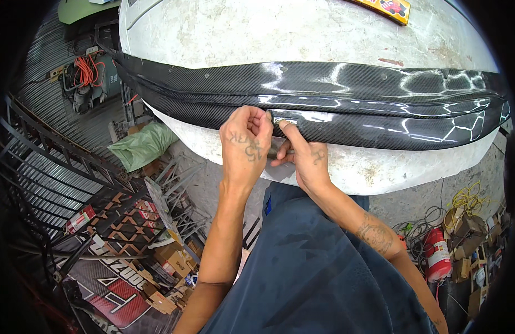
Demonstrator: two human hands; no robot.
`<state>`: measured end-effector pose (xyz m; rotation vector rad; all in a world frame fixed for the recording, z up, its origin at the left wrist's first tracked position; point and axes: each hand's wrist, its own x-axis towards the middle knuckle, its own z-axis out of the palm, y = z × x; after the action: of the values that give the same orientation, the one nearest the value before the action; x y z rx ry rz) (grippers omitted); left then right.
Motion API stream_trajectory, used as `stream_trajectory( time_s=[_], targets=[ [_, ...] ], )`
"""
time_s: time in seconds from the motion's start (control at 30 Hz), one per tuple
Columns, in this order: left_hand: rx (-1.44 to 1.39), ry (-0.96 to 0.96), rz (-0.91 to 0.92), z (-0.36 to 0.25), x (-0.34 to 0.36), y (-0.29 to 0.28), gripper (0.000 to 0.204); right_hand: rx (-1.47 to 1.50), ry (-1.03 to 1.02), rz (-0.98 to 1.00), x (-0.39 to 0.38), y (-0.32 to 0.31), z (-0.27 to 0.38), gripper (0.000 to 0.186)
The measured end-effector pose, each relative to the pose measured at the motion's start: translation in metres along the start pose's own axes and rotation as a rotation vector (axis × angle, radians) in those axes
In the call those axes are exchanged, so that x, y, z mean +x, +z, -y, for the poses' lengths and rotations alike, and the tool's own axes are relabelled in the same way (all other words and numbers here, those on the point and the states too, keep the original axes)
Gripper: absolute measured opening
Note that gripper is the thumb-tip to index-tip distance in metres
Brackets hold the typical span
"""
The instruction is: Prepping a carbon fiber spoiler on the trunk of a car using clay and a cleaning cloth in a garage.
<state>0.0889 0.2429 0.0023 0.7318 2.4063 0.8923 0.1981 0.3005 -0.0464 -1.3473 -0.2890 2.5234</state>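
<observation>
A long, glossy black carbon-fibre panel (346, 125) lies across a worn white tabletop (229, 42), with ridges along its length. At its near edge, left of the middle, my two hands work close together. My left hand (246, 142) is closed, its thumb and fingertips pinched together over the panel; anything between them is too small to make out. Beside it, my right hand (310, 158) grips the panel's edge, thumb on top and fingers curled below. A grey sheet-like piece (281, 171) shows beneath those fingers, and I cannot tell whether they touch it.
A yellow box (388, 10) sits at the table's far edge. To the left are a black metal railing (74, 150), a green sack (143, 146) and a machine with an orange cord (87, 72). Boxes (176, 260) lie lower left. A red fire extinguisher (437, 255) and yellow cable (466, 206) are right.
</observation>
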Motion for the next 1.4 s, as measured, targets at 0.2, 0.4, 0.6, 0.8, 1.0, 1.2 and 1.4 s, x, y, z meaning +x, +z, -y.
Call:
stream_trajectory(
  time_s=[0.2, 0.4, 0.6, 0.8, 1.0, 1.2, 1.4],
  targets=[
    [0.031, 0.013, 0.008, 0.001, -0.001, -0.002, 0.015, -0.007, 0.020, -0.010, -0.002, 0.000, 0.000, 0.025],
    [0.034, -0.015, 0.011, -0.004, -0.002, -0.005, 0.017, -0.056, 0.029, 0.018, -0.001, -0.001, 0.000, 0.022],
    [0.035, -0.009, 0.012, -0.002, -0.001, -0.005, 0.018, -0.057, 0.025, 0.032, -0.003, -0.002, 0.000, 0.022],
    [-0.100, -0.146, -0.050, 0.000, -0.005, -0.007, 0.019, -0.028, -0.029, 0.054, 0.000, -0.003, -0.002, 0.023],
    [-0.018, -0.057, 0.002, -0.008, -0.001, -0.004, 0.018, 0.010, -0.039, 0.042, 0.000, -0.004, -0.004, 0.027],
    [0.102, 0.068, 0.010, -0.003, -0.004, -0.004, 0.015, -0.012, -0.041, 0.059, -0.001, -0.004, -0.007, 0.028],
    [0.059, 0.061, 0.006, 0.000, -0.009, -0.003, 0.015, -0.017, -0.044, 0.063, 0.000, -0.005, -0.008, 0.027]
  ],
)
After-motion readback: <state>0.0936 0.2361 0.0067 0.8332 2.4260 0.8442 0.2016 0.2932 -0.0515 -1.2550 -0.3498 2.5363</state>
